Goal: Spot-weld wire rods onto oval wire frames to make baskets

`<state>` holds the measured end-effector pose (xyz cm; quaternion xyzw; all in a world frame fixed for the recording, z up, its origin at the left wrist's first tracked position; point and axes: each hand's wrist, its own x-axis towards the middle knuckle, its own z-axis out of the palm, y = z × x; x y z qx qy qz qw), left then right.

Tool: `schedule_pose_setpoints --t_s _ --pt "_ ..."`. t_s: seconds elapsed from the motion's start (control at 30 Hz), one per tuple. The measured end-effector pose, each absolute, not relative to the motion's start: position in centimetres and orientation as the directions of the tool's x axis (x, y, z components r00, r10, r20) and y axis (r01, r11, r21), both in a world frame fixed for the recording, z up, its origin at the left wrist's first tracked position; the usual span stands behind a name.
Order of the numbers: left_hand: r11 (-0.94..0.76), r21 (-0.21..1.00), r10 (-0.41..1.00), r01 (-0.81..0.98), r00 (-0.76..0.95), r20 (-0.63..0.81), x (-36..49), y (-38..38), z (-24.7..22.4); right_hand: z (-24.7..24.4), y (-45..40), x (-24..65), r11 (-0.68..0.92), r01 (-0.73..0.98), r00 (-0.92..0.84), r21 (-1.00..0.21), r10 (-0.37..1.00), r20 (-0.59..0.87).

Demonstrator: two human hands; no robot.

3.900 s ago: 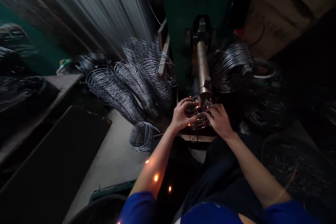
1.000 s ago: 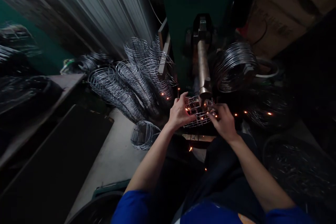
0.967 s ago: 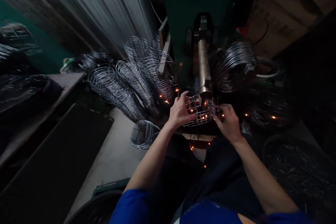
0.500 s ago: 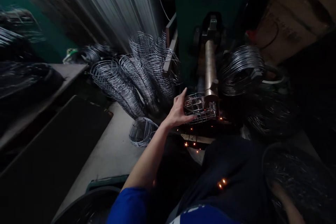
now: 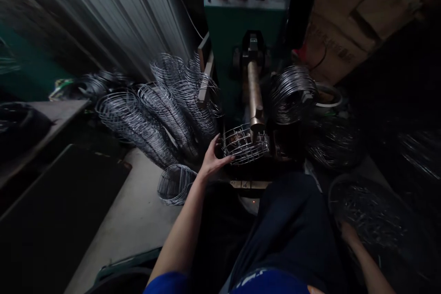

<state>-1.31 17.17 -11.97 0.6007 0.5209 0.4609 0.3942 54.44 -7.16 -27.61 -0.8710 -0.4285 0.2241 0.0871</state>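
Note:
My left hand (image 5: 214, 160) grips the left side of a round wire basket (image 5: 246, 147), thumb along the near side and fingers at the far side. The basket sits beneath the end of a copper-coloured electrode arm (image 5: 255, 96) on a green spot welding machine (image 5: 223, 27). My right hand (image 5: 349, 234) is low on the right, at the edge of a dark basin (image 5: 332, 193) that holds many short metal wire pieces (image 5: 374, 218). Shadow hides its fingers, so whether it holds any piece does not show.
Several stacks of wire rings (image 5: 138, 128) lean left of the machine, with one loose wire cage (image 5: 175, 183) on the floor before them. Right of the arm hangs a wire coil (image 5: 292, 94). Cardboard boxes (image 5: 344, 23) stand behind. A dark board (image 5: 65, 211) lies left.
The orange sparks below the basket have almost gone, leaving one faint dot. My view has shifted a little to the right. My left hand keeps its grip on the basket; my right hand stays by the basin.

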Motion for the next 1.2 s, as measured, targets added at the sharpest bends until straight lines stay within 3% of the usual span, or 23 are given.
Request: schedule_pose_setpoints --t_s 0.33,0.6,0.83,1.0,1.13,1.2 --pt "-0.189 0.932 0.982 0.309 0.081 0.172 -2.7 17.3 -12.7 -25.8 -9.1 56.0 -0.691 0.657 0.563 -0.301 0.715 -0.413" --pt "-0.24 0.909 0.97 0.34 0.04 0.241 -2.3 15.4 -10.3 -25.9 -4.7 54.6 -0.598 0.591 0.441 -0.541 0.802 -0.403" --pt "-0.244 0.914 0.969 0.326 0.123 0.214 -0.9 12.6 -9.0 -24.6 -6.3 51.9 -0.65 0.324 0.637 -0.687 0.687 -0.349" --pt "-0.273 0.919 0.96 0.285 0.148 0.239 0.9 12.2 -8.8 -20.8 -4.7 50.9 -0.57 0.184 0.687 -0.801 0.658 -0.31" --pt "-0.366 0.883 0.93 0.295 0.143 0.338 2.1 12.1 -8.9 -14.1 2.5 47.4 -0.414 0.107 0.555 -0.904 0.779 -0.291" --pt "-0.406 0.843 0.914 0.353 0.127 0.386 2.3 11.9 -8.9 -9.9 5.7 43.2 -0.334 -0.026 0.311 -0.942 0.893 -0.326"
